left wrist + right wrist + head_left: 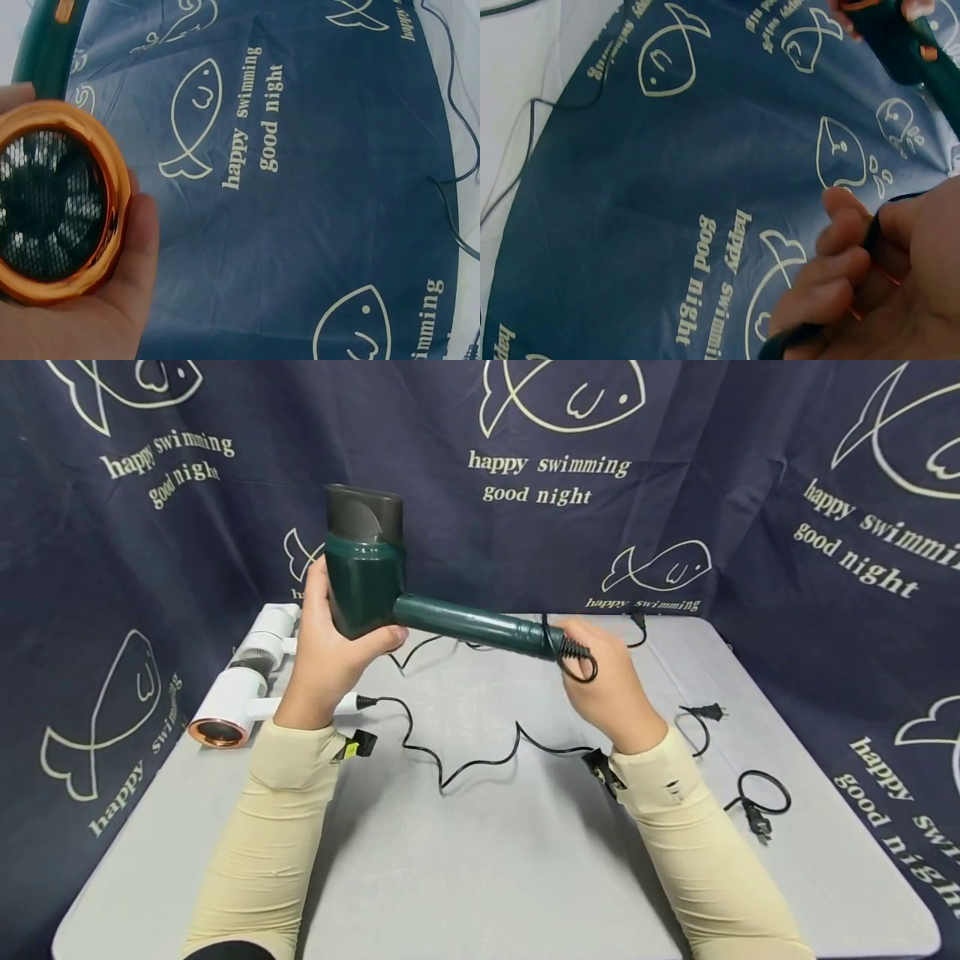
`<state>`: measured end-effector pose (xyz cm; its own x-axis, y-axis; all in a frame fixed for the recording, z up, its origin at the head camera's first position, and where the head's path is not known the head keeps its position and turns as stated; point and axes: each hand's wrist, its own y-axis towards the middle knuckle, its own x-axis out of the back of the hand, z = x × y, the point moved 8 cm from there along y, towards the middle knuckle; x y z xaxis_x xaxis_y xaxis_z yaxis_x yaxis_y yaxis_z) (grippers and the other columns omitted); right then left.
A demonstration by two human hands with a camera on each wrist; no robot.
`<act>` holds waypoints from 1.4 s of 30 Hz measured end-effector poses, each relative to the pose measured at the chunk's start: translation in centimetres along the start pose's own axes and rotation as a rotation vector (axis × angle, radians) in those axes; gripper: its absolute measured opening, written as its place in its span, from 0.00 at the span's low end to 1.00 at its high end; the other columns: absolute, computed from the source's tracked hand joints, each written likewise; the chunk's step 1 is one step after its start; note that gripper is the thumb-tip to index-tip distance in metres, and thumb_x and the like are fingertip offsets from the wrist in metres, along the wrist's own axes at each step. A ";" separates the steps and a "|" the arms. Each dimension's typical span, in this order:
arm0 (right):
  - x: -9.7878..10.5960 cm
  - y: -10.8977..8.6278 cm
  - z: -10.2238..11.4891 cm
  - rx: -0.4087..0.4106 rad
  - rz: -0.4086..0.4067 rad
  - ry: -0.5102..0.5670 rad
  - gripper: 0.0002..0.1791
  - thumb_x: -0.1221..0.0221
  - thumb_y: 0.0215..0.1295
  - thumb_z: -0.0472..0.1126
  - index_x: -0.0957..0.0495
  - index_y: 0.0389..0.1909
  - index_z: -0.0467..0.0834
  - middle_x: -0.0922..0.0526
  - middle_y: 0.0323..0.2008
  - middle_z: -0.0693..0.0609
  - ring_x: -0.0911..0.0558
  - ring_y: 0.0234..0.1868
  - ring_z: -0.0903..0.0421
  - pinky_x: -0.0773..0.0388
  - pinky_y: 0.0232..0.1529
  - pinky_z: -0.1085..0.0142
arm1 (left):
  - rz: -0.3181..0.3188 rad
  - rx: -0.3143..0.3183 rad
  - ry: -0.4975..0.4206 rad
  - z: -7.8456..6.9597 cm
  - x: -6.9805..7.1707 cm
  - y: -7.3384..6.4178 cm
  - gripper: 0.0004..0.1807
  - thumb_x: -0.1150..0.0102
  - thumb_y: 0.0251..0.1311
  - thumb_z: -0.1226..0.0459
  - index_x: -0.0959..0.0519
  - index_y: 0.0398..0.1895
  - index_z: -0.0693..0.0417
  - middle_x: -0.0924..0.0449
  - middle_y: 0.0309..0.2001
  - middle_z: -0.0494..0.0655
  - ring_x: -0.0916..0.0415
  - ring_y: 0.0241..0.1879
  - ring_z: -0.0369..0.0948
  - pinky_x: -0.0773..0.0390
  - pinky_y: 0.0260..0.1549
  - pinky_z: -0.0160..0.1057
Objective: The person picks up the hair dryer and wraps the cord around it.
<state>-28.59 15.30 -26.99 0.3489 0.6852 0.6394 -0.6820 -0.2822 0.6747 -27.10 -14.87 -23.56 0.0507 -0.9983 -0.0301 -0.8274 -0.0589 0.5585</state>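
Observation:
A dark green hair dryer (367, 581) with a black flat nozzle is held up above the table, nozzle upward and handle slanting right. My left hand (326, 647) grips its barrel from below, thumb in front. The left wrist view shows the copper-rimmed rear grille (49, 202) resting in that hand. At the handle's end, my right hand (607, 685) holds the black cord (588, 670), which loops there. In the right wrist view, curled fingers (821, 300) have the cord running through them.
Two white hair dryers lie at the table's left, the nearer (234, 697) with a copper ring, the farther (270, 631) behind it. A black cord (480, 762) zigzags across the middle. Plugs (757, 820) lie at right. A navy fish-print curtain (555, 543) surrounds the table (480, 877).

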 end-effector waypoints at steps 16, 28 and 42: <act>-4.0 -1.6 3.6 0.074 0.350 -0.073 0.10 0.46 0.79 0.43 0.23 0.53 0.44 0.29 0.20 0.59 0.30 0.20 0.62 0.27 0.29 0.64 | -0.285 -0.158 0.050 -0.5 2.2 0.1 0.53 0.26 0.45 0.73 0.42 0.76 0.49 0.28 0.65 0.45 0.30 0.61 0.45 0.26 0.57 0.40; -0.4 -1.8 7.0 0.186 0.199 -0.148 0.09 0.49 0.79 0.46 0.24 0.37 0.49 0.32 0.20 0.60 0.33 0.21 0.61 0.33 0.24 0.64 | -0.368 -0.183 0.313 -0.7 3.2 -0.3 0.49 0.27 0.46 0.72 0.39 0.74 0.48 0.26 0.63 0.41 0.28 0.57 0.38 0.27 0.54 0.39; 4.4 -2.5 11.5 0.528 -0.044 -0.099 0.11 0.46 0.74 0.39 0.16 0.42 0.40 0.16 0.29 0.54 0.24 0.24 0.62 0.23 0.25 0.64 | -0.343 -0.163 0.367 -0.9 2.8 -0.3 0.51 0.27 0.44 0.73 0.38 0.75 0.43 0.23 0.60 0.44 0.27 0.53 0.37 0.27 0.50 0.39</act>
<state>-17.91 11.32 -21.61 0.4462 0.6442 0.6212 -0.2588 -0.5716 0.7786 -26.19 -17.69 -23.10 0.5204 -0.8529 0.0419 -0.6323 -0.3518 0.6902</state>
